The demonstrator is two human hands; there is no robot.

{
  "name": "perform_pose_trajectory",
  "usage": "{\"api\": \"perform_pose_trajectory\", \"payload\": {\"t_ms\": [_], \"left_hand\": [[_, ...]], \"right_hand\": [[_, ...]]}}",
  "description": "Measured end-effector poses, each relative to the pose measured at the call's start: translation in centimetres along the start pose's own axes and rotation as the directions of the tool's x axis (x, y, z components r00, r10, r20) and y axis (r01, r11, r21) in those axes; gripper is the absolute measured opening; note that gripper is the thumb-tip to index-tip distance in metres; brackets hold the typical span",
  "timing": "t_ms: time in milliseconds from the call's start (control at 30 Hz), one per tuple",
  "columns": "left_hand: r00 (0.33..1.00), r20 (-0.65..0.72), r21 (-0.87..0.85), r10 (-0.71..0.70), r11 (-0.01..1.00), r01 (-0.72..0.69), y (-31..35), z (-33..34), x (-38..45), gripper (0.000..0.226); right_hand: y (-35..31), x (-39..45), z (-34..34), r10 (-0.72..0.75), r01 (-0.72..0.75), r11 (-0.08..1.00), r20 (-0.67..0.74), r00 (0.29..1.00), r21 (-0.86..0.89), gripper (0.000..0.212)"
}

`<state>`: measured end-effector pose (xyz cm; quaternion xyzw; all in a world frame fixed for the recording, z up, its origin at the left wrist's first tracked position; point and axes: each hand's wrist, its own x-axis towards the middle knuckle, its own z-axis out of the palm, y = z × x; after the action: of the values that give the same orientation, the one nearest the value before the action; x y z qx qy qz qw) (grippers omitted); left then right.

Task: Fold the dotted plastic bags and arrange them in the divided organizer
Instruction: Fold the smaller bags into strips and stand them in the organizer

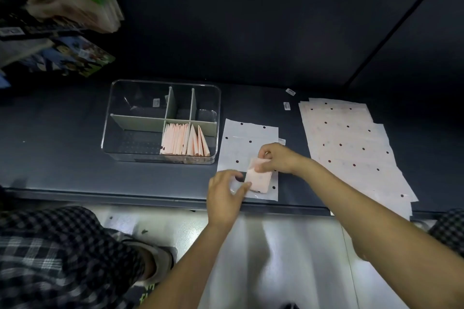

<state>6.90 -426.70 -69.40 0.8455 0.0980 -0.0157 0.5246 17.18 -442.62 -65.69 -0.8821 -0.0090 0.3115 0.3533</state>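
We have a small pink folded bag between both hands, low on the dark surface near its front edge, lying on top of a flat dotted bag that is still spread out. Our right hand pinches the folded bag at its far, upper end, fingers curled over that edge; our left hand meets its near left side with the thumb against the edge, fingers loosely bent. Whether the left grip truly holds the packet or only steadies it, we cannot tell.

The relation that matters: the divided organizer lies up and to the left of the packet, just beside the flat bag's left edge. Our left hand is on the side nearer the organizer; the right hand would have to cross over. The target, as we judge it, is the near right compartment, where a row of folded bags already stands on edge, with a little room left at its right end.

The packet's long axis runs roughly away from us, leaning slightly left at the near end and lying flat. The stored ones stand upright with their faces turned sideways, so we judge the packet must be lifted, tipped up on edge and turned to match before it slides in.

A stack of unfolded dotted bags waits well apart to the right.
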Motion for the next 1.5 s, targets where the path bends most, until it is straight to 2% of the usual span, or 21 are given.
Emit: {"api": "perform_pose_trajectory", "payload": {"t_ms": [33, 100, 167, 233, 267, 333, 367, 433, 500, 600, 700, 767, 867, 933, 1033, 1167, 1233, 1367, 1433, 1500], "left_hand": [[0.992, 0.009, -0.152, -0.122, 0.981, 0.122, 0.7, -0.2, 0.5, 0.028], [0.941, 0.164, -0.415, -0.294, 0.845, 0.337, 2.0, -0.5, 1.6, 0.032], [0.898, 0.281, -0.483, -0.34, 0.758, 0.438, 2.8, -0.8, 2.0, 0.02], [0.884, 0.303, -0.506, -0.357, 0.725, 0.467, 3.5, -1.5, 2.3, 0.009], [0.894, 0.297, -0.488, -0.336, 0.751, 0.445, 3.7, -1.9, 2.6, 0.005], [0.932, 0.302, -0.318, -0.202, 0.9, 0.298, 4.3, -3.2, 3.7, 0.006], [0.94, 0.322, -0.192, -0.114, 0.964, 0.183, 4.5, -4.0, 4.4, 0.007], [0.937, 0.348, 0.047, 0.019, 0.998, -0.038, 4.7, -5.3, 5.8, 0.011], [0.93, 0.358, 0.188, 0.087, 0.969, -0.163, 4.8, -6.5, 7.1, 0.012], [0.946, 0.278, 0.329, 0.164, 0.91, -0.254, 4.1, -8.0, 8.7, 0.012], [0.968, 0.13, 0.606, 0.213, 0.756, -0.248, 2.1, -8.8, 9.4, 0.029], [0.97, 0.15, 0.722, 0.189, 0.649, -0.238, 0.8, -8.8, 9.1, 0.037], [0.967, 0.2, 0.761, 0.158, 0.596, -0.255, -0.3, -8.2, 8.5, 0.041], [0.972, 0.154, 0.778, 0.178, 0.585, -0.23, -0.9, -8.2, 8.2, 0.039], [0.976, 0.023, 0.76, 0.218, 0.63, -0.158, -1.5, -8.9, 8.1, 0.032], [0.966, -0.027, 0.704, 0.257, 0.691, -0.164, -1.8, -9.1, 8.0, 0.028], [0.967, -0.041, 0.687, 0.251, 0.71, -0.155, -1.8, -9.0, 7.8, 0.024], [0.956, -0.153, 0.599, 0.252, 0.792, -0.113, -1.5, -9.1, 7.6, 0.017], [0.948, -0.118, 0.621, 0.297, 0.767, -0.163, -1.4, -9.0, 7.6, 0.019], [0.961, -0.009, 0.669, 0.276, 0.716, -0.199, -1.6, -8.7, 7.5, 0.023]], "right_hand": [[-0.1, -0.7, -0.2, -0.003, 0.007, 0.991, -0.032, 0.999, 0.131, 0.024], [-0.5, -2.0, -0.1, 0.005, 0.048, 0.915, -0.129, 0.992, 0.401, 0.024], [-0.8, -2.9, 0.5, 0.052, 0.079, 0.816, -0.209, 0.977, 0.573, 0.027], [-1.2, -3.9, 1.2, 0.063, 0.102, 0.798, -0.25, 0.966, 0.593, 0.035], [-1.4, -4.3, 1.4, 0.042, 0.107, 0.839, -0.261, 0.964, 0.533, 0.039], [-1.7, -5.0, 1.4, -0.032, 0.117, 0.949, -0.281, 0.959, 0.292, 0.039], [-2.0, -5.2, 1.4, -0.074, 0.128, 0.976, -0.287, 0.955, 0.174, 0.034], [-2.9, -5.3, 1.6, -0.123, 0.146, 0.988, -0.299, 0.946, 0.054, 0.017], [-3.9, -5.2, 2.2, -0.141, 0.154, 0.988, -0.326, 0.935, 0.013, 0.004], [-5.5, -4.4, 2.8, -0.139, 0.144, 0.989, -0.401, 0.906, -0.018, 0.012], [-6.9, -3.3, 3.1, -0.11, 0.122, 0.993, -0.481, 0.87, -0.006, 0.015], [-7.8, -2.5, 3.4, -0.103, 0.12, 0.993, -0.516, 0.85, 0.0, 0.016], [-9.2, -1.2, 4.1, -0.14, 0.122, 0.99, -0.547, 0.826, -0.069, 0.017], [-10.1, -0.4, 4.8, -0.169, 0.085, 0.981, -0.553, 0.816, -0.173, 0.02], [-11.2, 0.9, 5.9, -0.188, -0.001, 0.94, -0.521, 0.832, -0.341, 0.025], [-12.4, 2.3, 7.4, -0.158, -0.117, 0.861, -0.481, 0.863, -0.494, 0.019], [-12.6, 2.6, 8.0, -0.16, -0.141, 0.824, -0.465, 0.871, -0.548, 0.016], [-12.9, 2.9, 8.2, -0.173, -0.152, 0.794, -0.459, 0.871, -0.589, 0.017], [-12.9, 2.9, 8.0, -0.168, -0.154, 0.805, -0.469, 0.867, -0.573, 0.018], [-12.9, 2.8, 7.8, -0.168, -0.151, 0.822, -0.488, 0.857, -0.548, 0.019]]}}
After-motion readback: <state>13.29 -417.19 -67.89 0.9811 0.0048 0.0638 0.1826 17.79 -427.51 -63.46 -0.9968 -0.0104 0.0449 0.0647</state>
